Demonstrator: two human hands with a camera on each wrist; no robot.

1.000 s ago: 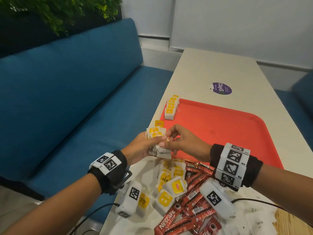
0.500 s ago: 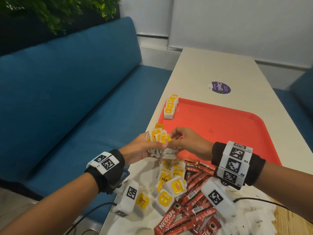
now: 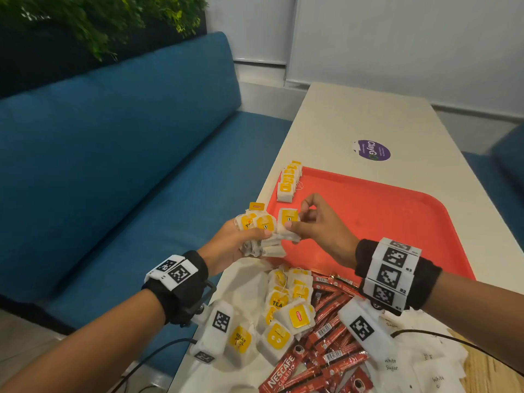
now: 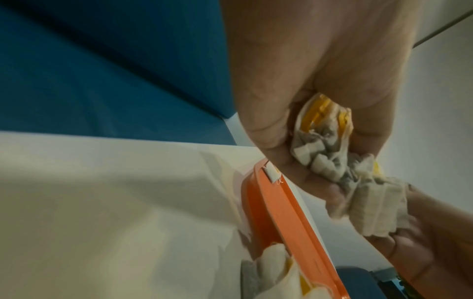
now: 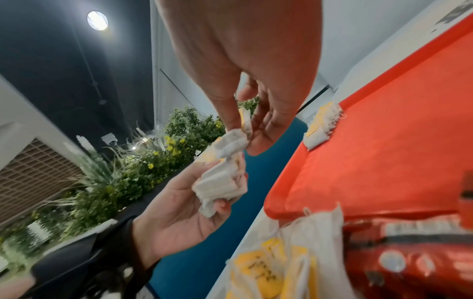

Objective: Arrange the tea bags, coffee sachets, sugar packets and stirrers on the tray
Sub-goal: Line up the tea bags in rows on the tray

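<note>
My left hand (image 3: 226,245) grips a bunch of white tea bags with yellow tags (image 3: 258,231) (image 4: 330,149) (image 5: 220,182) just off the tray's near left corner. Thumb and forefinger of my right hand (image 3: 314,222) pinch a single tea bag (image 3: 287,222) (image 5: 234,141) from that bunch, still touching it. The red tray (image 3: 368,217) lies on the pale table and carries a short row of tea bags (image 3: 289,180) (image 5: 321,127) along its far left edge. In front of it lie loose tea bags (image 3: 286,316), red Nescafe coffee sachets (image 3: 326,341) and white sugar packets (image 3: 419,364).
A blue bench seat (image 3: 113,165) runs along the table's left side. On the far tabletop sits a purple round sticker (image 3: 373,150). Green plants (image 3: 99,21) stand behind the bench. Cables (image 3: 453,341) trail from both wrist units.
Both hands have shifted slightly toward the tray. My right hand has drawn one tea bag a little apart from the bunch in the left hand.
</note>
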